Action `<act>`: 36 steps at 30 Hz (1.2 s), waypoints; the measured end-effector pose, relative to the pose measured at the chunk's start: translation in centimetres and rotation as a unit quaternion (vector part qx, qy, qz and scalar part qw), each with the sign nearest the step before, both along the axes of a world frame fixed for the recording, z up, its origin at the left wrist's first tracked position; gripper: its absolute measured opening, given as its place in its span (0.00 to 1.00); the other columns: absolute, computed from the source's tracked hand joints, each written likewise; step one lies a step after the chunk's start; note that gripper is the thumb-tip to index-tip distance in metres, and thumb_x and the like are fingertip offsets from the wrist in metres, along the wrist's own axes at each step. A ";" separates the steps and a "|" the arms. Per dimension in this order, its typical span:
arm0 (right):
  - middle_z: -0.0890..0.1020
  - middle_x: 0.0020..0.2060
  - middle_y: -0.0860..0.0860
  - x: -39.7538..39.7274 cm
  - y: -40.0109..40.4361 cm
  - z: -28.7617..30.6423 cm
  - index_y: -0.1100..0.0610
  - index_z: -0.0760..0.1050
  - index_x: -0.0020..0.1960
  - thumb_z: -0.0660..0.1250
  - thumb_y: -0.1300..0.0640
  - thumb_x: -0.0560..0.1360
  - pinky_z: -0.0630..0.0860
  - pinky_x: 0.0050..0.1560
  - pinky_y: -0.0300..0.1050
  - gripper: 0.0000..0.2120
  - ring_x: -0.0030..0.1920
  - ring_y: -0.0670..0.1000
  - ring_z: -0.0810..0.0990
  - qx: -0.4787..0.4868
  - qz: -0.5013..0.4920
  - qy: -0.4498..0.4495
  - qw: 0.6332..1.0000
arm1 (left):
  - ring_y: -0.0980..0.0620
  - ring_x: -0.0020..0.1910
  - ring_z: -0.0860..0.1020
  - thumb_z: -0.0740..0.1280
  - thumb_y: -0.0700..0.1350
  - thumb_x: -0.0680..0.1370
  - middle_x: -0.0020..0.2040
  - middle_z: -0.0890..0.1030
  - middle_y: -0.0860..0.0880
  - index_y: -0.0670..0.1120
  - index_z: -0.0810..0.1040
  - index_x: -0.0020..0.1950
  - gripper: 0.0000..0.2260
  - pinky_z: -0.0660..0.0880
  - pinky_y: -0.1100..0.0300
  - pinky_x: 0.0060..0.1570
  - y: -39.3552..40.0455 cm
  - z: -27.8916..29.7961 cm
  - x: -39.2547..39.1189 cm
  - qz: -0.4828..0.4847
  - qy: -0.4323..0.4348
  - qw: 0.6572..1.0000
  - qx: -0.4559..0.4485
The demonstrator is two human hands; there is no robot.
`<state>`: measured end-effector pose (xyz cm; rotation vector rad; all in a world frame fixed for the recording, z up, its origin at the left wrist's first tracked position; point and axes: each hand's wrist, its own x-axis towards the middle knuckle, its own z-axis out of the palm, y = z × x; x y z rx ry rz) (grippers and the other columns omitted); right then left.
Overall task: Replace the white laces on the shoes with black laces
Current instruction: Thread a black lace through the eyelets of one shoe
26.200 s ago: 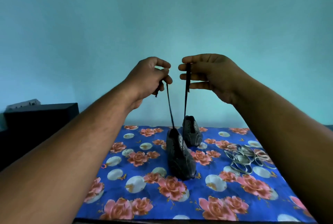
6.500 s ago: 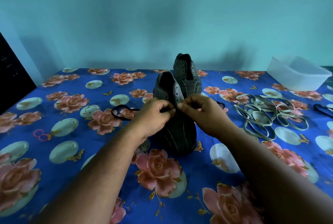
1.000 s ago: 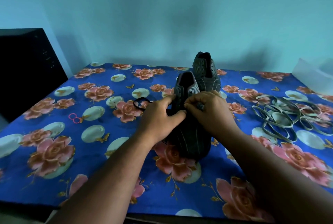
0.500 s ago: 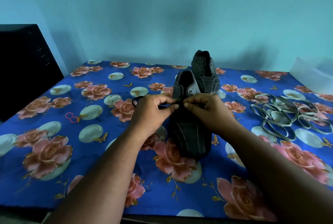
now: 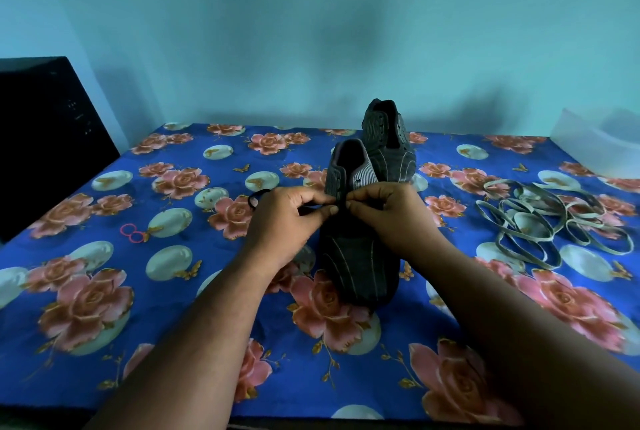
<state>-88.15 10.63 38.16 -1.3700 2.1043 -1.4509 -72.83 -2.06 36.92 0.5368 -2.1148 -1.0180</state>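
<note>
Seemingly midway: both hands, left (image 5: 284,221) and right (image 5: 391,218), pinched the black lace (image 5: 258,195) at the near shoe (image 5: 356,249) on the table (image 5: 104,291); far shoe (image 5: 388,142) unlaced, white laces (image 5: 554,221) heaped aside.

You're looking at a royal-blue tablecloth (image 5: 194,294) printed with pink roses and pale circles. Both shoes (image 5: 360,267) are dark grey with thin light pinstripes. The black lace (image 5: 257,196) loops by your left hand (image 5: 284,221), the white laces (image 5: 554,221) (greyish here) near the right edge, against a teal wall (image 5: 311,31)
</note>
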 end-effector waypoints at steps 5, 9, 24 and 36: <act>0.87 0.40 0.45 0.1 0.2 0.0 0.50 0.85 0.48 0.75 0.60 0.75 0.83 0.47 0.42 0.05 0.41 0.43 0.85 -0.018 0.024 -0.054 0.998 | 0.59 0.48 0.84 0.77 0.44 0.74 0.47 0.87 0.56 0.52 0.87 0.50 0.06 0.82 0.48 0.50 0.2 0.0 0.0 0.017 0.015 0.999 -0.027; 0.86 0.39 0.44 0.1 0.3 0.0 0.50 0.85 0.48 0.75 0.62 0.75 0.81 0.44 0.37 0.07 0.41 0.42 0.85 -0.030 0.037 -0.068 0.997 | 0.60 0.49 0.84 0.77 0.44 0.75 0.47 0.86 0.56 0.50 0.87 0.51 0.06 0.82 0.50 0.51 0.2 0.2 -0.1 0.029 0.018 0.998 -0.045; 0.86 0.42 0.43 -0.6 0.2 0.1 0.52 0.86 0.50 0.77 0.56 0.74 0.80 0.45 0.38 0.05 0.43 0.39 0.84 -0.049 0.009 0.029 0.998 | 0.58 0.50 0.84 0.75 0.46 0.77 0.49 0.86 0.57 0.50 0.87 0.53 0.05 0.82 0.49 0.52 0.2 -0.1 -0.2 0.029 0.014 0.999 -0.031; 0.74 0.50 0.45 -5.0 1.6 -1.1 0.38 0.70 0.74 0.69 0.43 0.78 0.75 0.49 0.46 0.25 0.44 0.44 0.75 0.034 0.004 0.120 0.992 | 0.56 0.49 0.84 0.68 0.42 0.81 0.45 0.86 0.54 0.50 0.83 0.46 0.06 0.77 0.63 0.52 -0.1 1.0 -0.1 0.042 0.064 0.970 0.231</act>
